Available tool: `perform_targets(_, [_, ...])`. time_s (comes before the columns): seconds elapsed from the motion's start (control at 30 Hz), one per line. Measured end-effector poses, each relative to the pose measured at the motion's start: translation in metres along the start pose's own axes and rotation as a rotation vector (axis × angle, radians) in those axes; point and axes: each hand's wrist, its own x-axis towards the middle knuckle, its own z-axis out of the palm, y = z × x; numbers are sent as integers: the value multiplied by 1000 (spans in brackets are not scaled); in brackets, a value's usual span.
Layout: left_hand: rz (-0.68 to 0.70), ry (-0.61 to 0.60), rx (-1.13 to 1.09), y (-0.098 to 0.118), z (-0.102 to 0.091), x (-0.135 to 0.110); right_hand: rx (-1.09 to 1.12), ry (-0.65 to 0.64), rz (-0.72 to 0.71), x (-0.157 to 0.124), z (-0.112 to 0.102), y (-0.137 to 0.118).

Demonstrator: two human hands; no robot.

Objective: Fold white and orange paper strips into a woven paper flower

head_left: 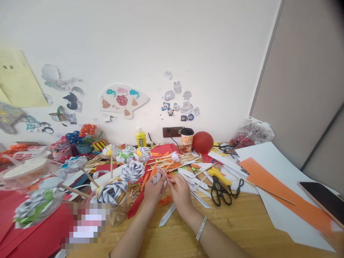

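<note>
Paper piece (162, 172), pale and folded, is located between the two hands at the middle of the desk (231, 233), raised above the loose material. Left hand (153, 190): fingers curled closed, gripping the paper piece from its left side. Right hand (182, 193): thumb and forefinger brought together in a pinch at the right end of the same piece; how the remaining fingers bear on it cannot be determined. A bracelet (201, 228) is worn on the right wrist. Directly beyond the hands lie thin wooden sticks (158, 162) and a small white paper bud (175, 157). White paper strips (168, 215) lie near and beneath the hands. To the right, black-handled scissors (216, 193) lie beside a yellow tool (219, 176); further right, an orange sheet (285, 193) rests over white sheets (278, 215). To the left stand finished paper roses, the nearest white rose (133, 171) just beside the left hand. At the rear, a lidded cup (187, 141) stands next to a red balloon (202, 142).
</note>
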Motion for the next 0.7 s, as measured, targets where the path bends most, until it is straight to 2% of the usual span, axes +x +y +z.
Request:
perform_targets(0.1, [16,-45,-39,3,-1,-1,-53,-43,-27,3,-4,0])
perform_targets(0.2, [34,-42,-31,6,-4,0,-5,-49,-44,9,-11,-3])
perform_targets(0.3, [55,-166,-43,8,-3,-2,86,-66,-51,13,-17,-7])
perform_targets(0.4, [-9,-302,-248,8,0,-5,162,-160,-65,14,-22,-11])
perform_targets(0.5, [-116,-274,-527,8,0,-4,161,-334,-173,13,-25,-13])
perform_targets(0.57, [-172,-275,-599,8,-2,-2,138,-421,-235,13,-26,-12])
perform_targets(0.7, [-213,-329,-605,8,-5,-1,127,-420,-246,14,-25,-7])
